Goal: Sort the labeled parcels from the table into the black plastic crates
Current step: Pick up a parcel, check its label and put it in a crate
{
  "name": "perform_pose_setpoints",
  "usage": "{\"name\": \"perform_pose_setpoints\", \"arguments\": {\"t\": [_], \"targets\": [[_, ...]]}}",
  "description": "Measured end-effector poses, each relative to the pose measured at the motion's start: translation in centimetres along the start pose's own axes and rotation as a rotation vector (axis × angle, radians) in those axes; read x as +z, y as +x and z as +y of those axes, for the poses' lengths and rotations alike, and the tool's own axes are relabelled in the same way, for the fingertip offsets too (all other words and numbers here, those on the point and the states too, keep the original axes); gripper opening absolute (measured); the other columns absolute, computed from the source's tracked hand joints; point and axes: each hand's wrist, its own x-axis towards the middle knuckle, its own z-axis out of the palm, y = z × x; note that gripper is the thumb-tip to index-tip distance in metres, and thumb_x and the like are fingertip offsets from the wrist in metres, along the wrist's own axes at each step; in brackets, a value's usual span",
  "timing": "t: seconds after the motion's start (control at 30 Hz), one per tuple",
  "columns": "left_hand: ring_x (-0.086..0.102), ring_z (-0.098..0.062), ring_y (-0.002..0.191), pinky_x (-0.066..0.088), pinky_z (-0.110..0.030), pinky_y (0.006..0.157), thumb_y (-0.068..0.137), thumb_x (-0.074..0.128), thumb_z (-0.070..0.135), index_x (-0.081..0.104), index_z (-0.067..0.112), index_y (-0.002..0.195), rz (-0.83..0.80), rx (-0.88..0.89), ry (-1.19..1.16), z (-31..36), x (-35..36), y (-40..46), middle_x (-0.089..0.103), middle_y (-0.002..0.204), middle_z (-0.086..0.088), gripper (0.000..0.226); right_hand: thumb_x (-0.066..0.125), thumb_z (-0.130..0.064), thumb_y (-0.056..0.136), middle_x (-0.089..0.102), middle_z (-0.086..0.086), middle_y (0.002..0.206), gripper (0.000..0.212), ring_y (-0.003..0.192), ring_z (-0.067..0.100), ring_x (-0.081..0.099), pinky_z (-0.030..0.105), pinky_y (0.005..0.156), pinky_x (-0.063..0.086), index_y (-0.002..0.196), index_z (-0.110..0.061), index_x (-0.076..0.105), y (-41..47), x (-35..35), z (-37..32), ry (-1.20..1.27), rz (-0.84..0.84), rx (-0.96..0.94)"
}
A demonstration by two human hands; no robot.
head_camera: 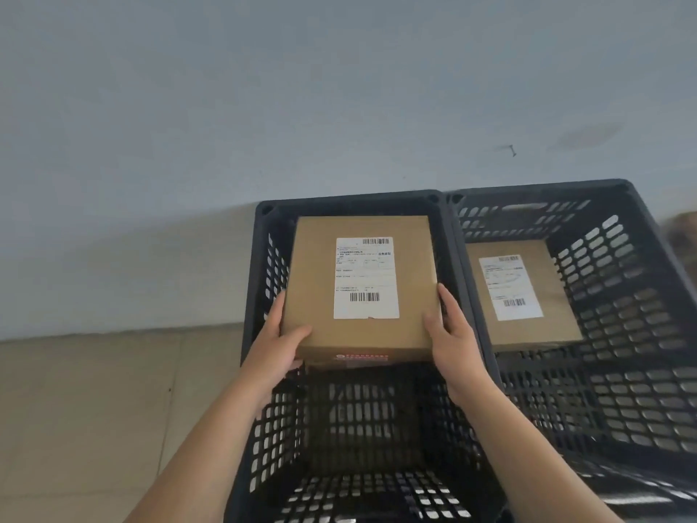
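- Parcel (362,285), a brown cardboard box with a white shipping label (365,278) facing up, is held level over the far half of the left black crate (260,371), above its open top.
- Left hand (281,343) grips the parcel's near-left corner, thumb curled over the top face and fingers running along the left side.
- Right hand (450,334) grips the near-right corner in the same way, thumb on top and fingers stretched along the right edge.
- Both bare forearms reach in from the bottom of the view, crossing over the near part of the left crate.
- Red printed strip (362,356) shows on the parcel's near side face, between the two hands.
- Right black crate (618,334) stands touching the left one, side by side, both against a pale grey wall (264,88).
- Second parcel (524,296), also brown with a white label up, lies flat on the floor of the right crate, toward its far-left part.
- Perforated bottom of the left crate is visible beneath the held parcel.
- Beige tiled floor (94,409) lies to the left of the crates.
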Motion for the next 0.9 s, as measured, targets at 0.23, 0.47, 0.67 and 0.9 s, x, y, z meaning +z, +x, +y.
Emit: {"name": "perform_pose_setpoints", "arguments": {"t": [0.23, 0.47, 0.67, 0.9], "targets": [[0.043, -0.021, 0.144, 0.038, -0.058, 0.118, 0.103, 0.062, 0.022, 0.010, 0.062, 0.156, 0.035, -0.017, -0.014, -0.4, 2.2, 2.2, 0.039, 0.157, 0.014, 0.084, 0.056, -0.037, 0.106, 0.040, -0.028, 0.141, 0.063, 0.121, -0.003, 0.047, 0.017, 0.093, 0.045, 0.159, -0.051, 0.024, 2.4, 1.3, 0.6, -0.091, 0.101, -0.068], [0.043, -0.018, 0.143, 0.041, -0.056, 0.118, 0.103, 0.063, 0.024, 0.010, 0.062, 0.156, 0.032, -0.016, -0.041, -1.0, 1.9, 1.8, 0.038, 0.152, 0.020, 0.083, 0.056, -0.032, 0.107, 0.047, -0.018, 0.146, 0.067, 0.082, -0.013, 0.064, 0.004, 0.057, 0.047, 0.165, -0.036, 0.022, 2.3, 1.4, 0.2, -0.264, 0.129, -0.087], [0.047, -0.017, 0.138, 0.047, -0.056, 0.112, 0.104, 0.062, 0.022, 0.012, 0.059, 0.157, 0.031, -0.012, -0.053, -0.7, 1.7, 1.7, 0.039, 0.151, 0.017, 0.082, 0.051, -0.033, 0.109, 0.034, -0.001, 0.168, 0.069, 0.149, 0.026, 0.042, 0.043, 0.115, 0.042, 0.167, -0.028, 0.014, 2.2, 1.5, -1.0, -0.432, 0.116, -0.129], [0.049, -0.020, 0.137, 0.049, -0.053, 0.109, 0.103, 0.063, 0.020, 0.012, 0.055, 0.159, -0.004, 0.000, -0.063, -0.6, 1.5, 1.2, 0.041, 0.151, 0.016, 0.083, 0.050, -0.033, 0.109, 0.036, 0.001, 0.167, 0.068, 0.143, 0.028, 0.048, 0.044, 0.108, 0.048, 0.167, -0.029, 0.013, 1.9, 1.8, -1.4, -0.487, 0.139, -0.128]]}}
